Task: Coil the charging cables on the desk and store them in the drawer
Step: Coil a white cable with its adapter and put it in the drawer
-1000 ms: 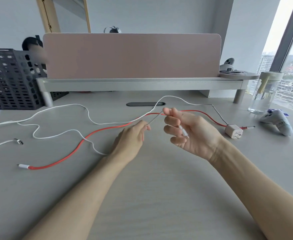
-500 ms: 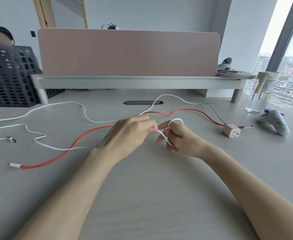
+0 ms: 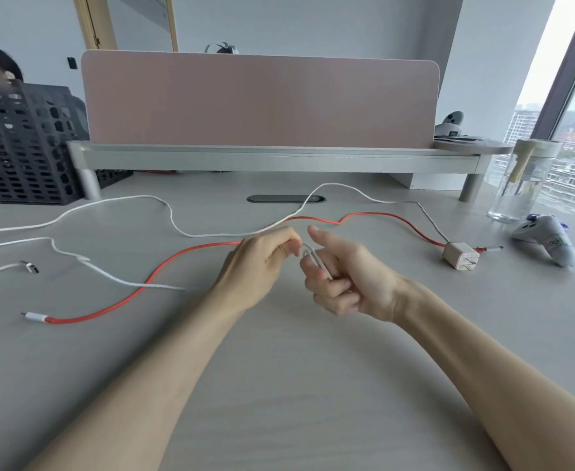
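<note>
The fingers of the right hand (image 3: pixel 344 280) are curled round a small loop of the white cable (image 3: pixel 308 254), holding it against the palm, while the thumb stands up free of it. The fingertips of the left hand (image 3: pixel 259 263) are bunched together and pinch the same cable at the top of that loop, so the two hands almost touch, above the middle of the desk (image 3: pixel 279 368). From the left hand the cable trails away along the desk to its left edge, crossing over the red cable (image 3: pixel 163 266) on the way.

The red cable lies flat, from a white plug near the left edge, behind both hands, to a plug on the right side. Just beside that end sits a wall charger (image 3: pixel 461 256), joined to a second white cable (image 3: pixel 184 232) that snakes along the back half of the desk to the left edge. A short white lead with a metal connector (image 3: pixel 29 266) lies at the left edge.

Near the right edge are a game controller (image 3: pixel 547 239) and, behind it, a clear jar (image 3: pixel 524 185). Along the back edge stands a shelf riser (image 3: pixel 279 158) with a pink panel (image 3: pixel 259 100), and a black crate (image 3: pixel 17 144) fills the back left corner.
</note>
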### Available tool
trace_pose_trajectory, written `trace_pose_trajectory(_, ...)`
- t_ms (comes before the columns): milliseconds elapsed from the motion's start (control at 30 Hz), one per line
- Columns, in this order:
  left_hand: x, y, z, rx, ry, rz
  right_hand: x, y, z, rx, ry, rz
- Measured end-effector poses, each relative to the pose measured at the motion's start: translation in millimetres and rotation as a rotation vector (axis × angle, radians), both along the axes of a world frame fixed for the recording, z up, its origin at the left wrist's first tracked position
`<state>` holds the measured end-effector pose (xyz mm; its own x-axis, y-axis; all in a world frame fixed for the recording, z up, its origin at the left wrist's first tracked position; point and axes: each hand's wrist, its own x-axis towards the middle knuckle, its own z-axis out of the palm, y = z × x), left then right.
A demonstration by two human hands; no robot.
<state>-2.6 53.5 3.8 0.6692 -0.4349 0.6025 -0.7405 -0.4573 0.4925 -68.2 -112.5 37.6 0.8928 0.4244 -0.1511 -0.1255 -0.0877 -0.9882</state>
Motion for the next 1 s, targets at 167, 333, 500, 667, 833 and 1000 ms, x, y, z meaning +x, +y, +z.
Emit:
trace_pose_trajectory(167, -14.3, -13.7, -2.4, 0.311, 0.118, 0.005, -4.4, 1.6, 9.8, 0.555, -0.082, -0.164)
trace_pose_trajectory(333, -32.6, -21.7, 4.0, 0.445, -0.113, 0.005, 12.3, -13.7, 6.4, 0.567, -0.23, -0.398)
trace_pose_trajectory(500, -34.1, -11.3, 23.5, 0.306, -0.348, -0.006, 6.1, -19.3, 0.4, 0.159, -0.196, -0.285)
trace_pose_trajectory(667, -26.0, 7.1, 33.3, 0.162, -0.242, 0.098, 0.0, -12.1, -2.3, -0.337, -0.238, -0.111)
trace_pose_trajectory(833, -5.9, 10.5, 26.4, 0.033, -0.107, 0.052, -4.9, -4.9, 6.2, -0.307, 0.03, 0.015)
trace_pose_trajectory(1000, -5.8, -1.4, 11.8, -0.122, 0.023, -0.059, -6.8, -3.0, 14.2, 0.17, 0.007, 0.048)
